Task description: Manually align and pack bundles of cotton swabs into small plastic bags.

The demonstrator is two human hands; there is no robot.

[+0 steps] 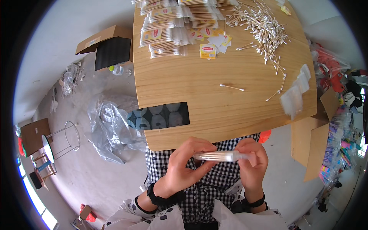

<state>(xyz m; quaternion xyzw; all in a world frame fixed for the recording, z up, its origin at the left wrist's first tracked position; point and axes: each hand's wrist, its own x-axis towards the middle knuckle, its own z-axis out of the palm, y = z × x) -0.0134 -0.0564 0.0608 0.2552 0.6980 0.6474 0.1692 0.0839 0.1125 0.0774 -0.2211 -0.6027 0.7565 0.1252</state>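
A clear plastic packet of cotton swabs (216, 156) is held level in front of my body, just off the table's near edge. My left hand (186, 165) grips its left end between thumb and fingers, and my right hand (253, 161) is closed on the bag's clear right end. Beyond them, a single cotton swab (231, 87) lies on the wooden table (214, 115). A heap of loose cotton swabs (264, 32) spreads over the far right. Filled swab packets (161, 33) are stacked at the far left, beside yellow and white label cards (208, 51).
Flat clear bags (293, 99) rest at the table's right edge. A dark patterned panel (161, 116) shows at the left edge. Cardboard boxes (312, 145) stand on the right, with another open box (113, 50) on the left. Crumpled plastic sheeting (111, 126) covers floor at left.
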